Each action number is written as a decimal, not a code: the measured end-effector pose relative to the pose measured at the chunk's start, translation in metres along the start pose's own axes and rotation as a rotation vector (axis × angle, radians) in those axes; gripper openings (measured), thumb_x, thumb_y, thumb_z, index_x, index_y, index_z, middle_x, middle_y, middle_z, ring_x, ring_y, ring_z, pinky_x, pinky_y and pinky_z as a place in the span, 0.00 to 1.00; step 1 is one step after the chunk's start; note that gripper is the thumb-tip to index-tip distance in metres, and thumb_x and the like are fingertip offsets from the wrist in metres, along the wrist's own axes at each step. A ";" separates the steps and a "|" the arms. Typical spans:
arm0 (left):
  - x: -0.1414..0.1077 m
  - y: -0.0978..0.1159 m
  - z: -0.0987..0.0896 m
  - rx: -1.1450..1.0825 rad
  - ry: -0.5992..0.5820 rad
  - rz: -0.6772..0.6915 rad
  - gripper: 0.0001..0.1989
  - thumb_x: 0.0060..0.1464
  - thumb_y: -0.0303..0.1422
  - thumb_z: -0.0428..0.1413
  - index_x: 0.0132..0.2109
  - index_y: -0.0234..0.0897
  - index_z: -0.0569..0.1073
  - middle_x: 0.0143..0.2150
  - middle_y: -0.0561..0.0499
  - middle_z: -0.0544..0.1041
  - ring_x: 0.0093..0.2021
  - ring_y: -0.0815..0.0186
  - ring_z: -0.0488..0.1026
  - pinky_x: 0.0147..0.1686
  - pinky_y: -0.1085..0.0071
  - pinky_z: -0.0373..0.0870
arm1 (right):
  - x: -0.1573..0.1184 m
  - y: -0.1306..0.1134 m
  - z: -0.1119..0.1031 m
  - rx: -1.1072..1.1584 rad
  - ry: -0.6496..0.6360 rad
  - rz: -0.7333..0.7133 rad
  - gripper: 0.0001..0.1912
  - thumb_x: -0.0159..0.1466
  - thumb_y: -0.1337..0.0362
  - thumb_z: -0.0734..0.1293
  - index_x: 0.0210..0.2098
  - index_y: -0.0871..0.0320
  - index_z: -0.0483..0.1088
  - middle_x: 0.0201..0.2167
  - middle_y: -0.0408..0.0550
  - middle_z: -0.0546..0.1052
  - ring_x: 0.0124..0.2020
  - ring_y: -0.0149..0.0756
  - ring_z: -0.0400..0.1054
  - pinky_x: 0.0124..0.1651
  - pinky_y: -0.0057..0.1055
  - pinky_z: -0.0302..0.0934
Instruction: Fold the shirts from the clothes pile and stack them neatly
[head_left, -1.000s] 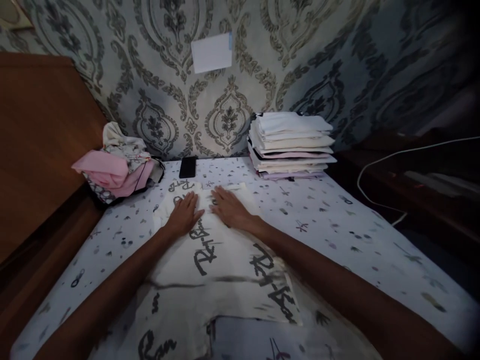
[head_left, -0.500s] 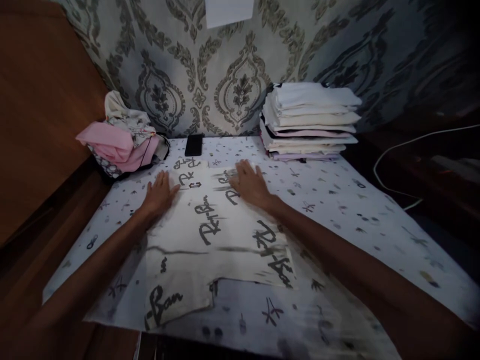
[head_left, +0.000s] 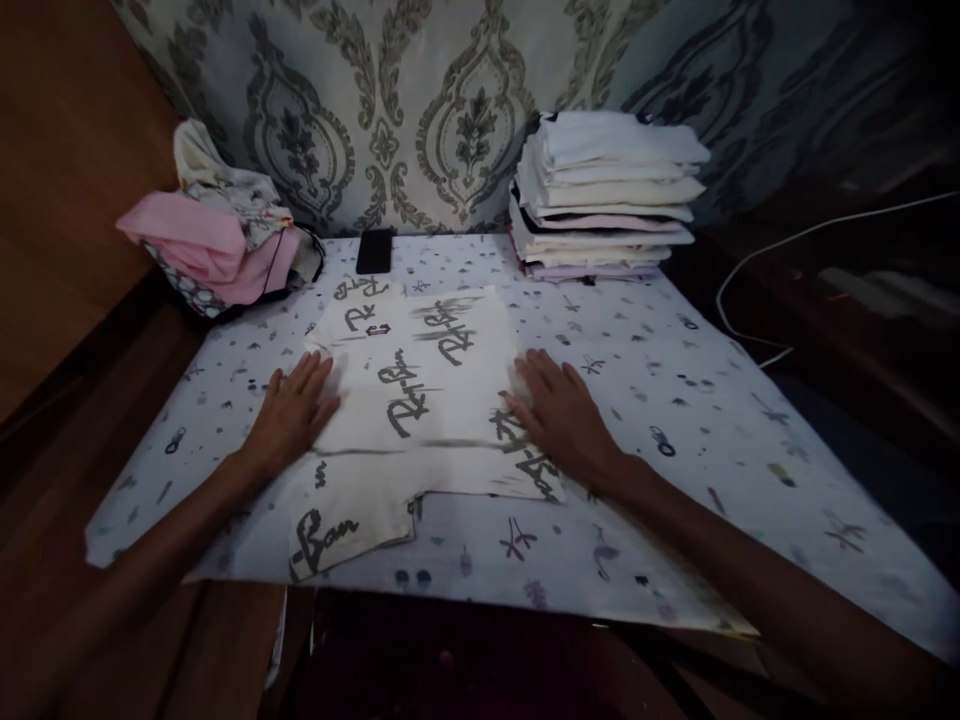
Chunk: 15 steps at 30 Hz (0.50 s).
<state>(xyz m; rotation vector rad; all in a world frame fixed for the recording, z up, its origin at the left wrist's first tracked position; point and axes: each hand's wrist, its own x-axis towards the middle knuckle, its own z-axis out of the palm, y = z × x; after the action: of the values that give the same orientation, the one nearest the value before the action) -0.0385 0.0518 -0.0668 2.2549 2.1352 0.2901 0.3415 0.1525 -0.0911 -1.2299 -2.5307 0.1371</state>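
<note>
Since the earlier frame, both hands have slid down the garment's sides: the left hand [head_left: 289, 415] and right hand [head_left: 562, 415] rest at its edges, fingers moderately spread, gripping nothing. Spread flat at centre, the printed garment [head_left: 457, 400] remains unfolded, its lower edge stepped. A folded stack [head_left: 611, 205] stands upper right; a crumpled heap [head_left: 214, 240] and black phone [head_left: 374, 252] lie upper left, apart from it.
</note>
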 end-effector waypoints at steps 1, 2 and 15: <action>-0.008 0.005 -0.006 -0.053 0.014 0.060 0.25 0.69 0.44 0.41 0.66 0.39 0.63 0.71 0.38 0.61 0.72 0.50 0.54 0.68 0.46 0.52 | -0.011 -0.004 -0.004 0.037 0.029 -0.077 0.26 0.74 0.53 0.52 0.63 0.60 0.62 0.65 0.66 0.65 0.67 0.57 0.57 0.65 0.59 0.55; -0.018 0.011 -0.012 -0.116 0.000 0.144 0.23 0.69 0.45 0.43 0.62 0.40 0.66 0.67 0.39 0.66 0.68 0.51 0.60 0.66 0.49 0.57 | -0.022 -0.009 -0.009 0.090 0.034 -0.182 0.23 0.73 0.53 0.55 0.60 0.58 0.65 0.62 0.65 0.68 0.64 0.55 0.62 0.62 0.57 0.60; -0.053 0.040 0.000 -0.043 -0.107 0.350 0.35 0.70 0.45 0.41 0.75 0.51 0.31 0.76 0.46 0.48 0.75 0.54 0.49 0.70 0.49 0.50 | -0.035 -0.054 -0.025 0.170 0.072 -0.382 0.16 0.74 0.59 0.57 0.58 0.53 0.67 0.56 0.57 0.74 0.57 0.47 0.69 0.53 0.47 0.69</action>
<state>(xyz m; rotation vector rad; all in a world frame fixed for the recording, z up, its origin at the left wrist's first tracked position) -0.0015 -0.0030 -0.0676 2.5463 1.6610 0.2125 0.3291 0.0900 -0.0638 -0.6619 -2.5748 0.2077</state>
